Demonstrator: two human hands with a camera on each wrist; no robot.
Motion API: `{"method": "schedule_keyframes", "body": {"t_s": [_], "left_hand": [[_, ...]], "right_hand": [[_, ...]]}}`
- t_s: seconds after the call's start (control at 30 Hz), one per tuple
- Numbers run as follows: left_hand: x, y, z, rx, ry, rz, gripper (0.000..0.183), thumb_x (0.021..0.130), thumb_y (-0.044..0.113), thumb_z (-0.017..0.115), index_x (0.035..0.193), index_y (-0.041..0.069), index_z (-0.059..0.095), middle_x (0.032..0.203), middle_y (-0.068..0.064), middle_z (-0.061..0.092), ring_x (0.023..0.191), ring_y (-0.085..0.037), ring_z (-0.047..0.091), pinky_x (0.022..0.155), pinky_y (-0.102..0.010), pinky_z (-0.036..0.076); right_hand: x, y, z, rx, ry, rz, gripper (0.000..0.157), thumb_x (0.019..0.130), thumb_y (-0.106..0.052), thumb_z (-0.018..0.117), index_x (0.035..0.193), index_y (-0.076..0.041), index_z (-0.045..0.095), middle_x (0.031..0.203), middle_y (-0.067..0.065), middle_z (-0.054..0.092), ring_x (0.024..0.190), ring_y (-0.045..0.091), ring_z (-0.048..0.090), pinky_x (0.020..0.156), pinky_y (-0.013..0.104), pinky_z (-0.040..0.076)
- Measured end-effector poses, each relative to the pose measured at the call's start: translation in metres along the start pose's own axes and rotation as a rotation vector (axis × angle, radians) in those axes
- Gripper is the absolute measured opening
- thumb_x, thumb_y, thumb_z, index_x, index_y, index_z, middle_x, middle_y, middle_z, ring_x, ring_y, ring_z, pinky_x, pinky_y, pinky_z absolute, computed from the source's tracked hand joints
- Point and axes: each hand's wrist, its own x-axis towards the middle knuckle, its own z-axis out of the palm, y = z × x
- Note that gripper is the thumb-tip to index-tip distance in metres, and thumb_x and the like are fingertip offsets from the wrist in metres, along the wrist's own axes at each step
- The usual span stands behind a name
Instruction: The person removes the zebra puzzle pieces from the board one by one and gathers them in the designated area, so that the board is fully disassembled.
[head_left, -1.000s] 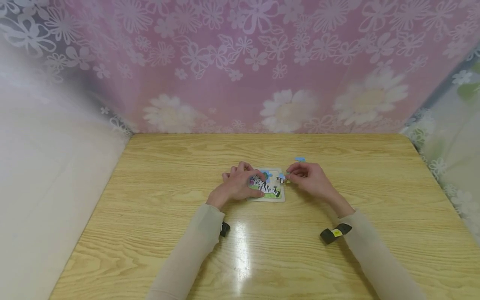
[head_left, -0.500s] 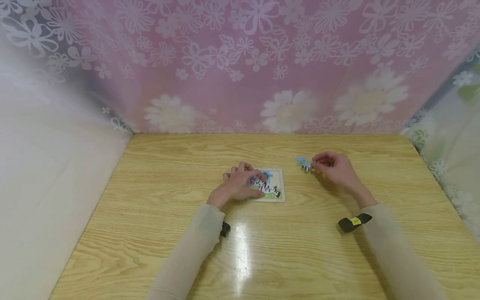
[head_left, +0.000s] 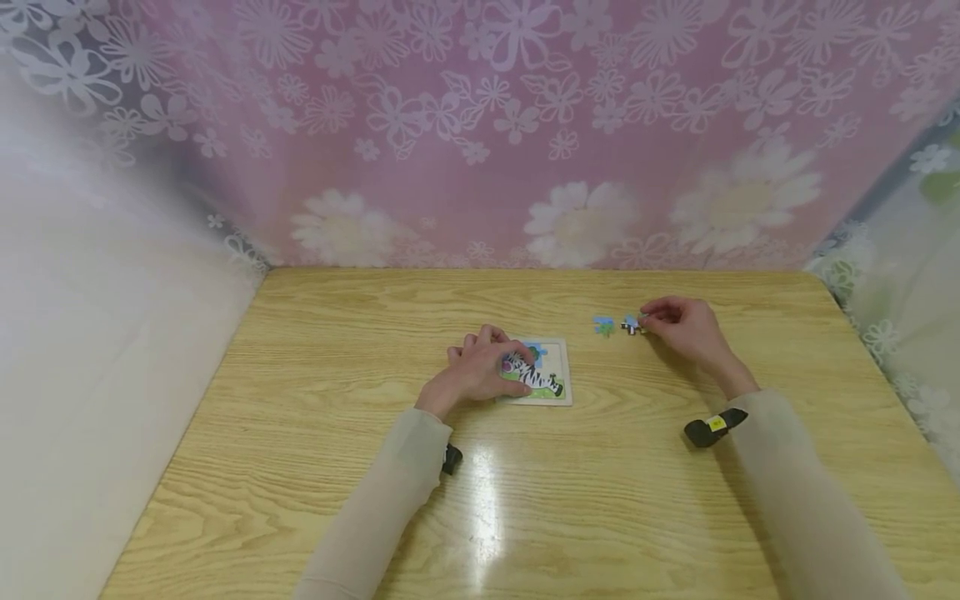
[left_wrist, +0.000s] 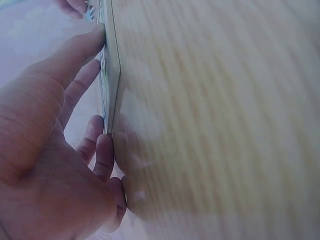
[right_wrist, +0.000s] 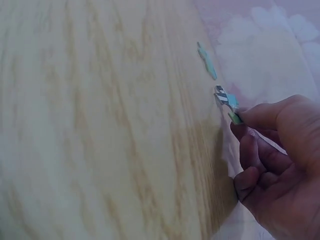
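The fingers [right_wrist: 250, 150] of the right hand [head_left: 686, 327] pinch a striped puzzle piece [head_left: 632, 324], thumb against fingertips, near the far side of the table [head_left: 337, 375]; whether the piece touches the wood is hard to tell. It shows black and white bands with blue, and some green by the thumb. Just beside it, to the left, a blue-and-green piece [head_left: 603, 323] lies on the table. Nearer the middle, the left hand [head_left: 474, 373] spreads its thumb and forefinger wide over the left part of a puzzle board [head_left: 566, 371], thumb resting on its face, other fingers around the far left corner. The board lies flat, with a zebra, green ground and a blue patch; plain pale backing shows at the upper right. Beige sleeves [head_left: 810, 492] and dark wrist straps [head_left: 716, 427] follow, and behind the table hangs a pink floral curtain [head_left: 450, 183].
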Motion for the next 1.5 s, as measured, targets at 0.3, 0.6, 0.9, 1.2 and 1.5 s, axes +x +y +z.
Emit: {"method": "schedule_keyframes", "body": {"t_s": [0.3,0.6,0.9,1.2,1.5], "left_hand": [[0.0,0.0,0.001,-0.005,-0.001,0.001,0.036,0.088,0.049,0.079,0.121,0.043,0.065,0.14,-0.001,0.038,0.11,-0.029,0.034,0.087,-0.049,0.02],[0.0,0.0,0.0,-0.006,-0.001,0.0,0.036,0.088,0.049,0.078,0.121,0.043,0.065,0.14,-0.001,0.039,0.11,-0.029,0.034,0.087,-0.048,0.019],[0.0,0.0,0.001,-0.007,0.004,-0.006,0.036,0.088,0.049,0.079,0.121,0.043,0.065,0.139,-0.001,0.039,0.111,-0.029,0.034,0.087,-0.048,0.02],[-0.001,0.0,0.002,-0.013,0.011,-0.001,0.036,0.088,0.049,0.079,0.12,0.043,0.065,0.14,-0.001,0.039,0.111,-0.029,0.034,0.087,-0.048,0.02],[-0.001,-0.001,0.002,-0.02,0.009,0.005,0.036,0.088,0.048,0.079,0.121,0.042,0.065,0.141,-0.002,0.038,0.113,-0.03,0.034,0.089,-0.05,0.019]], "right_hand": [[0.003,0.001,0.004,-0.124,0.004,-0.02,0.028,0.1,-0.03,0.067,0.114,-0.006,0.073,0.104,0.017,0.073,0.087,0.022,0.066,0.076,0.029,0.049],[0.004,0.0,0.005,-0.131,0.015,-0.018,0.026,0.1,-0.028,0.067,0.111,-0.006,0.073,0.101,0.017,0.073,0.088,0.026,0.066,0.077,0.034,0.048],[-0.004,-0.003,0.004,-0.097,0.034,-0.01,0.029,0.1,-0.032,0.066,0.113,-0.007,0.072,0.106,0.017,0.072,0.089,0.023,0.065,0.075,0.028,0.049],[-0.019,-0.025,0.012,-0.042,-0.017,-0.058,0.029,0.098,-0.033,0.068,0.114,-0.008,0.073,0.106,0.014,0.074,0.088,0.019,0.066,0.073,0.023,0.051],[-0.036,-0.045,0.033,-0.019,-0.107,-0.143,0.025,0.098,-0.029,0.069,0.115,-0.011,0.073,0.1,0.008,0.074,0.089,0.02,0.066,0.075,0.027,0.053]]}}
